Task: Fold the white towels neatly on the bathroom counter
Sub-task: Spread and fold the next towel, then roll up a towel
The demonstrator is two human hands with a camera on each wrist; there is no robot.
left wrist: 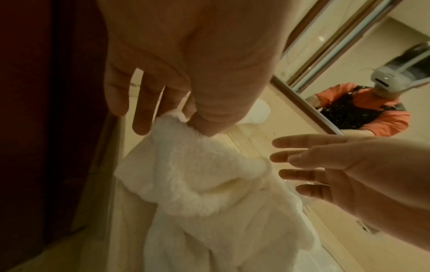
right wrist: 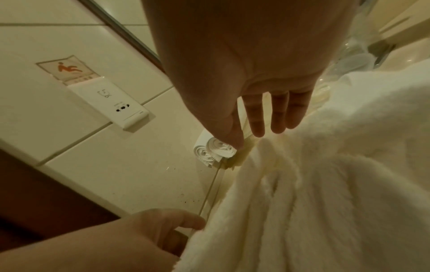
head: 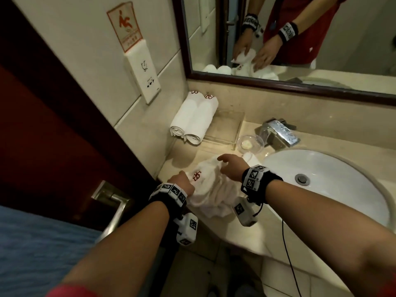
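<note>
head view shows us that the task is only partly done. two rolled towels [head: 194, 117] lie side by side against the wall, well behind the sink [head: 334, 185] on its left side, and we judge them finished, though they are rolled and not folded flat. one crumpled towel [head: 211, 189] is left; it lies on the counter [head: 240, 232] just left of the sink, at the front edge, and it has no clean fold yet.

our left hand [head: 182, 184] pinches a corner of this towel between thumb and forefinger, on the side far from the sink; in the left wrist view the other fingers [left wrist: 142, 114] hang straight and apart. our right hand [head: 232, 165] hovers over the towel's far part, nearer to the sink, its fingers [right wrist: 278, 114] straight and a little spread, holding nothing. whether the fingertips touch the cloth we cannot tell.

the long axis of the crumpled towel runs from the counter's front edge back toward the soap dish [head: 250, 143] behind the sink, slanting a little. the red logo [head: 196, 175] faces up, near the left hand. the rolled towels lie with their long axis from the wall corner toward us, spiral ends facing us.

we think what is left is to spread this towel flat, then fold it.
</note>
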